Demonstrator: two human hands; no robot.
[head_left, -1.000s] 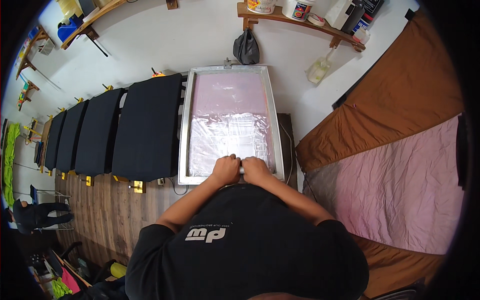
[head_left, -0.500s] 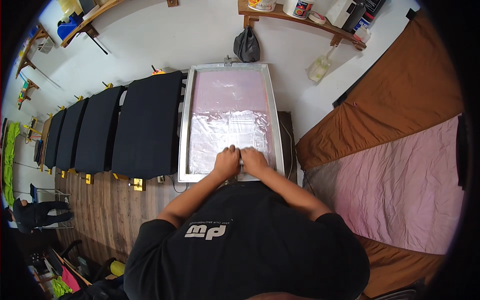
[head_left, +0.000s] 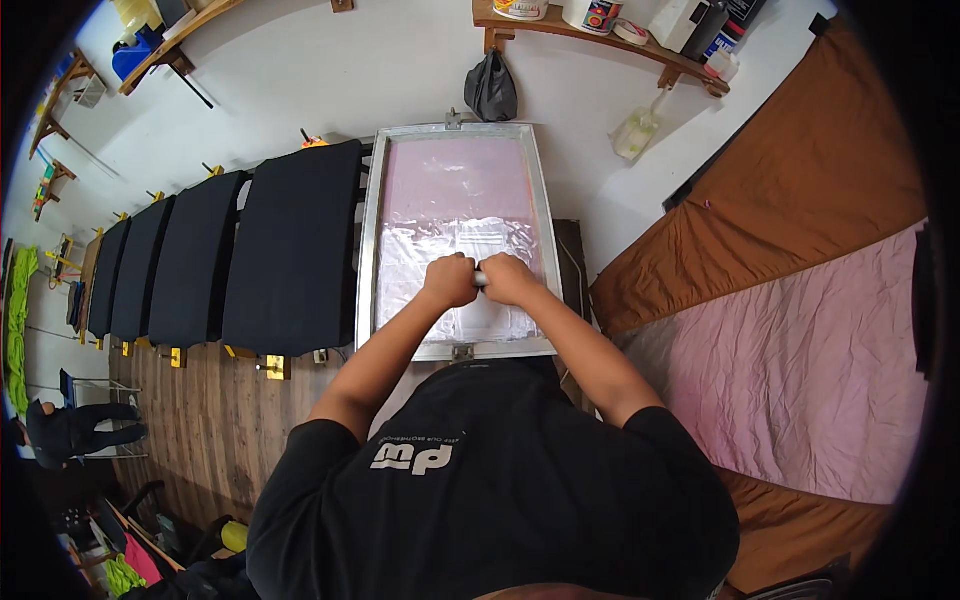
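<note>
Frame [head_left: 369, 240] points lengthwise toward the wall [head_left: 420, 60], left hand [head_left: 452, 280] and right hand [head_left: 507, 279] clasping a crosswise handle [head_left: 481, 279].

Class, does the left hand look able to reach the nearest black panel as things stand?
Probably yes, after letting go: the left hand is closed on a handle, but only the frame seems to lie before the panel.

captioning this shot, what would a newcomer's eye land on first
Probably the metal-framed pink screen near the centre, over which the left hand and right hand grip a grey bar. Next, perhaps, the row of black-covered boards to its left, then the large brown and pink cloth at right.
</note>
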